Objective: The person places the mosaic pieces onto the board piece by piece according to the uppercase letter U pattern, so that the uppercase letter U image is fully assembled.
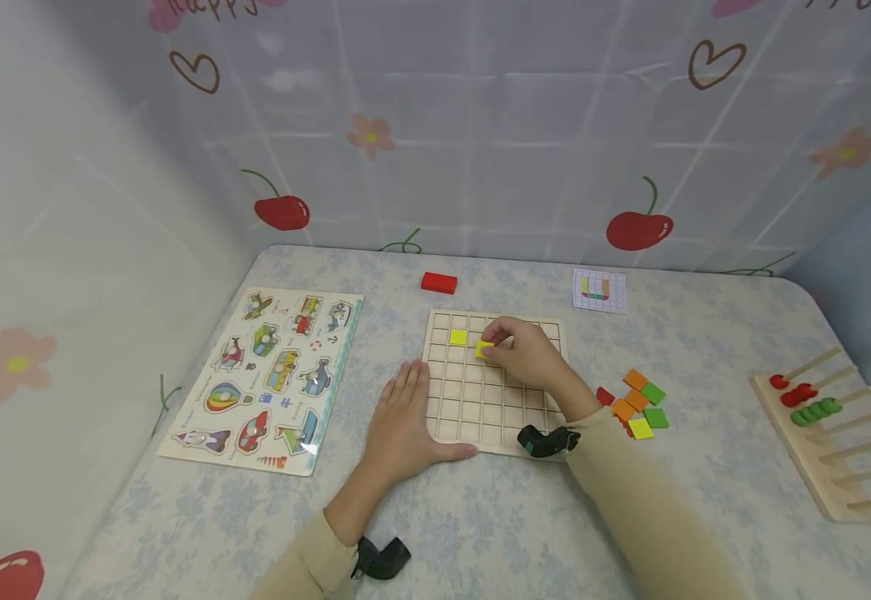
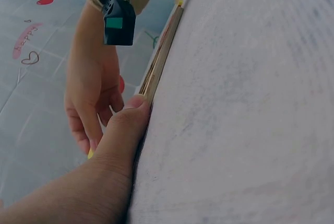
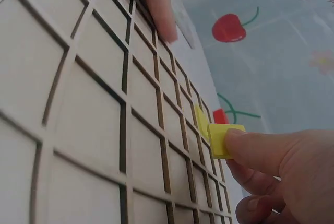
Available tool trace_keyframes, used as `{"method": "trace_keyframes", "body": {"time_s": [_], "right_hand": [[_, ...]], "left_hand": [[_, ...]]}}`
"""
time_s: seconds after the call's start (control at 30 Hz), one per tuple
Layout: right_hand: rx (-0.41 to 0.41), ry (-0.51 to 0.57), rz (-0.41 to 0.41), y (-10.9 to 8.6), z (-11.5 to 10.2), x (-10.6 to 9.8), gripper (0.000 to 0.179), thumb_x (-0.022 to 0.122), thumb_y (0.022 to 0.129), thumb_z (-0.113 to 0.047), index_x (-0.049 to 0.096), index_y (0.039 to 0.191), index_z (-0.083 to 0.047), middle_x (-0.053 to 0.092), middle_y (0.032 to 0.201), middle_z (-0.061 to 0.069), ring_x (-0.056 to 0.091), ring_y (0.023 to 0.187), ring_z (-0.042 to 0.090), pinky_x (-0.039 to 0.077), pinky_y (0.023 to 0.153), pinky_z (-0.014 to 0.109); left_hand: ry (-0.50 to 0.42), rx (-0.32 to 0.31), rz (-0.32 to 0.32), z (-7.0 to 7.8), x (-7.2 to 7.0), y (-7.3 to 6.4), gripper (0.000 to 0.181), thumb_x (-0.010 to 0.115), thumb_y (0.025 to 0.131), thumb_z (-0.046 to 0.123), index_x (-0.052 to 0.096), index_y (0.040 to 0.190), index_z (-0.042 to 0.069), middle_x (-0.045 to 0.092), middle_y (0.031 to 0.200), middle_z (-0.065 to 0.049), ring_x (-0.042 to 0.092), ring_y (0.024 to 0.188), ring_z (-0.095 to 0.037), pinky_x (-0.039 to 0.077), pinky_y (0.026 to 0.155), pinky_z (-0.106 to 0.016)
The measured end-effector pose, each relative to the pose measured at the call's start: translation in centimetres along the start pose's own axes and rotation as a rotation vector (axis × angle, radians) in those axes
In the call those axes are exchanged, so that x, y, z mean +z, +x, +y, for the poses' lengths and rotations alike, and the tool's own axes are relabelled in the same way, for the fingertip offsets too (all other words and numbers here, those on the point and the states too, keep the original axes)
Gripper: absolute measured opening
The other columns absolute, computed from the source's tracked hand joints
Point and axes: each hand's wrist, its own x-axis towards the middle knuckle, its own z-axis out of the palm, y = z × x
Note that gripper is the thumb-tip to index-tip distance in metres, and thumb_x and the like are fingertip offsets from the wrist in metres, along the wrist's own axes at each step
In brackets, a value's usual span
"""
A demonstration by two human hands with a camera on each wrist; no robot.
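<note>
A wooden grid board [image 1: 453, 410] with square cells lies in the middle of the table. One yellow square tile [image 1: 458, 337] sits in a cell near its far left corner. My right hand [image 1: 523, 353] pinches a second yellow square tile [image 3: 222, 140] between thumb and fingers, close over the board to the right of the first. With fingers straight, my left hand [image 1: 402, 423] rests along the board's left edge, its thumb at the near edge; the left wrist view shows that thumb [image 2: 133, 117] against the board's side.
Right of the board lie several loose orange, green, yellow and red tiles [image 1: 635, 399]. A pattern card [image 1: 600, 291] and a red block [image 1: 438, 283] are behind it. A picture puzzle board [image 1: 262, 379] lies left; a wooden bead rack [image 1: 810, 450] stands far right.
</note>
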Motion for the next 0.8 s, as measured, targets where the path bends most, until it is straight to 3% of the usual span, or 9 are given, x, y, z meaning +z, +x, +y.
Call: {"method": "trace_keyframes", "body": {"time_s": [0.27, 0.8], "right_hand": [[-0.026, -0.001, -0.012, 1.2, -2.0, 2.2, 0.015, 0.068, 0.094, -0.021, 0.066, 0.107, -0.014, 0.068, 0.106, 0.004, 0.062, 0.098, 0.021, 0.05, 0.082, 0.036], [-0.071, -0.079, -0.02, 1.5, -2.0, 3.4, 0.014, 0.07, 0.093, -0.019, 0.067, 0.106, -0.013, 0.064, 0.1, 0.004, 0.058, 0.092, 0.02, 0.05, 0.083, 0.036]], "left_hand": [[0.005, 0.01, 0.009, -0.1, 0.1, 0.0, 0.144, 0.058, 0.059, 0.094, 0.007, 0.16, 0.006, 0.011, 0.168, -0.009, 0.007, 0.156, -0.023, 0.012, 0.126, -0.043], [-0.012, 0.01, 0.003, 0.0, -0.1, 0.0, 0.143, 0.06, 0.06, 0.093, 0.006, 0.16, 0.005, 0.01, 0.168, -0.009, 0.006, 0.156, -0.023, 0.01, 0.127, -0.043]]}}
